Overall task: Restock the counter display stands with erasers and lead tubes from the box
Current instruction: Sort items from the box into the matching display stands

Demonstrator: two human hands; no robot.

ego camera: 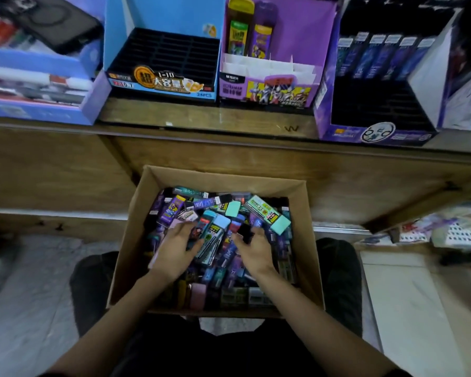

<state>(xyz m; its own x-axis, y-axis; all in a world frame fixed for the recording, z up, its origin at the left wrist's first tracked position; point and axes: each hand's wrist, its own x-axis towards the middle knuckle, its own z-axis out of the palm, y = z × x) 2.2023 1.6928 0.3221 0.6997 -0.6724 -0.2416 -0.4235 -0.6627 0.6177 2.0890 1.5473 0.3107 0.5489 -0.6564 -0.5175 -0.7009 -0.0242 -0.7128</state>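
Bare forearms [112, 311] reach down from the bottom edge into a cardboard box [135, 229] that stands between the person's knees, and this is where the stock lies: a loose heap of sleeved erasers [268, 213] and slim lead tubes [211, 201], crossed over one another at every angle. The left hand [174, 248] lies on the heap with its fingers spread and relaxed, gripping nothing. The right hand [254, 251] has thumb and forefingers closed on a small black piece [244, 232], though blur hides what that piece is. The step in hand looks like sorting and picking, with little of the restocking done. Up on the wooden counter [201, 117] the blue stand [158, 12] shows a black slotted tray [163, 57] with nothing in it, the purple Ultraman stand [305, 34] holds only two cases at its back, and the dark purple stand [375, 134] has a single rear row filled. To do this well, I judge it best to gather one kind at a time, using the flat left hand to part the pile while the right draws pieces out lengthwise instead of prying them from beneath others. Tubes should be squared up in the hand, all ends one way, before being lifted to the narrow slots, since a skewed tube would likely jam or tip its neighbours.
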